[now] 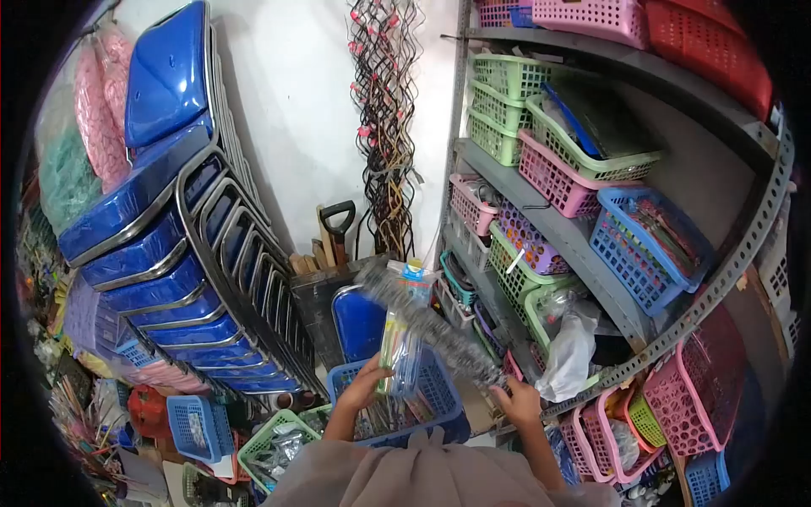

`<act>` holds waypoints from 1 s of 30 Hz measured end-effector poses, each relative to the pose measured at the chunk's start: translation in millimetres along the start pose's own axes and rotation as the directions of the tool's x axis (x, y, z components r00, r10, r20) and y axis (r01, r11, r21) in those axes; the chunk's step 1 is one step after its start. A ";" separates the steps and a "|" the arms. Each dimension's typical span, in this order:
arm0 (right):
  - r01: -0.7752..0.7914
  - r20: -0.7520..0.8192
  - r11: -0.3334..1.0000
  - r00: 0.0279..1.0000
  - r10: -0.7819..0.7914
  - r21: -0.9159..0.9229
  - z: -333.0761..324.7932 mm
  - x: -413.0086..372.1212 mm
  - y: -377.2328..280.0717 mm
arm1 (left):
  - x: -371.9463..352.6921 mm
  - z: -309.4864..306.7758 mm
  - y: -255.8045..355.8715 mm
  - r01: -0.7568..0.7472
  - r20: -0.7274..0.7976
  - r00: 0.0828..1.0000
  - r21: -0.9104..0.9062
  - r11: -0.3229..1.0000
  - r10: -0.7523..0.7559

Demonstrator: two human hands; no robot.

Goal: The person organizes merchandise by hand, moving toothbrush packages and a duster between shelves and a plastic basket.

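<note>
Step in hand, by judgement: handling two items over the blue basket (445, 384). Left hand (365, 387) is closed on the clear packet (400, 359); right hand (517, 402) is clamped on the blurred grey strip's (435, 328) lower end. Next move calls for controlling the strip's free end

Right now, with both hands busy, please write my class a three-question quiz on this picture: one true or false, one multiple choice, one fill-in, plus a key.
1. True or false: the right hand grips one end of the long grey item.
2. What colour are the seats of the stacked chairs?
A) red
B) blue
C) green
3. Fill in: the clear packet is held by the ____.

Key:
1. True
2. B
3. left hand
</note>
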State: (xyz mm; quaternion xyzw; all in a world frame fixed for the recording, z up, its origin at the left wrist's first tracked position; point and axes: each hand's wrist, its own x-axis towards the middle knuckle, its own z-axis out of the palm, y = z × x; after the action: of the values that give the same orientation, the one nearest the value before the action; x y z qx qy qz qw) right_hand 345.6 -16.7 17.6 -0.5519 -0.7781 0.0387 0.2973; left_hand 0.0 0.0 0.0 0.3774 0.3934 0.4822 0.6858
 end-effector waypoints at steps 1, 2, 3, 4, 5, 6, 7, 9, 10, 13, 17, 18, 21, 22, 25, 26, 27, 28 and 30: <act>-0.137 -0.038 0.989 0.990 0.138 0.048 -7.0 11.4 -1.8 | 10.6 5.3 6.5 -0.019 0.072 0.997 -0.085 0.996 0.025; -0.269 -0.067 0.958 0.959 0.277 0.102 -12.6 19.1 0.7 | 19.6 11.6 12.7 -0.026 0.143 0.988 -0.171 0.985 0.051; -0.322 -0.020 0.938 0.945 0.327 0.125 -13.7 -25.3 -30.0 | -35.0 12.4 19.0 0.038 0.124 0.992 -0.155 0.987 -0.019; -0.195 -0.047 0.974 0.978 0.202 0.110 -17.1 -22.9 -24.2 | -32.4 26.7 31.0 0.006 0.176 0.984 -0.184 0.983 0.027; -0.066 -0.068 0.993 0.995 0.073 0.097 -19.4 -20.9 -19.7 | -30.0 33.7 37.4 -0.022 0.222 0.972 -0.211 0.977 0.070; 0.027 -0.064 0.998 0.998 -0.023 0.062 -33.6 -15.9 -18.5 | -22.8 36.5 37.8 -0.018 0.201 0.978 -0.200 0.980 0.060; 0.023 -0.066 0.998 0.998 -0.019 0.059 -39.4 -16.1 -18.5 | -22.8 39.5 38.2 -0.015 0.206 0.977 -0.201 0.979 0.058; -0.186 -0.050 0.973 0.980 0.194 0.132 -45.3 -17.3 -18.4 | -21.5 47.3 45.0 -0.054 0.323 0.935 -0.281 0.958 0.147; -0.286 -0.059 0.942 0.952 0.300 0.178 -36.5 -19.2 -10.8 | -18.7 45.5 40.6 -0.050 0.329 0.933 -0.282 0.958 0.146; -0.099 -0.076 0.985 0.991 0.110 0.142 -48.4 -22.6 -17.5 | -8.2 36.3 23.9 -0.036 0.346 0.927 -0.300 0.953 0.144; -0.114 -0.067 0.982 0.990 0.125 0.154 -59.1 -25.8 -12.5 | -4.2 38.1 20.7 0.000 0.315 0.943 -0.313 0.950 0.104; -0.235 -0.022 0.966 0.971 0.239 0.106 -58.8 -25.7 -9.7 | -3.0 41.2 20.7 -0.017 0.400 0.899 -0.379 0.925 0.180; -0.136 0.024 0.981 0.991 0.134 0.137 -63.4 -28.4 -15.1 | 2.5 42.4 15.1 0.125 0.249 0.968 -0.585 0.801 0.032; -0.075 0.081 0.992 0.994 0.067 0.101 -63.0 -32.1 -9.7 | 6.5 39.5 13.9 0.124 0.248 0.968 -0.586 0.800 0.032; -0.129 0.040 0.982 0.991 0.125 0.136 -67.0 -27.5 -11.2 | 13.3 34.3 17.8 0.176 0.134 0.984 -0.614 0.769 -0.119; -0.130 0.044 0.982 0.991 0.125 0.137 -63.0 -28.5 -10.7 | 13.8 36.3 18.3 0.163 0.196 0.980 -0.638 0.752 -0.046; -0.171 0.036 0.978 0.985 0.168 0.120 -56.3 -28.8 -9.2 | 14.2 38.8 18.9 0.151 0.254 0.967 -0.663 0.733 0.030; -0.213 0.027 0.971 0.977 0.211 0.105 -52.2 -29.1 -8.8 | 15.8 38.7 18.1 0.141 0.268 0.961 -0.681 0.719 0.066; -0.105 0.066 0.985 0.993 0.097 0.134 -59.0 -29.1 -13.0 | 51.9 -1.9 -26.5 0.090 0.179 0.982 -0.717 0.691 0.058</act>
State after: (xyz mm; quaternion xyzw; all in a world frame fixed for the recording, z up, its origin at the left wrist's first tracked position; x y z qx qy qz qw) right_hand 370.7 -63.2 58.8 -0.5675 -0.7531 0.1233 0.3091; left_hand 19.7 43.4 -33.6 0.1179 0.1091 0.5542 0.8167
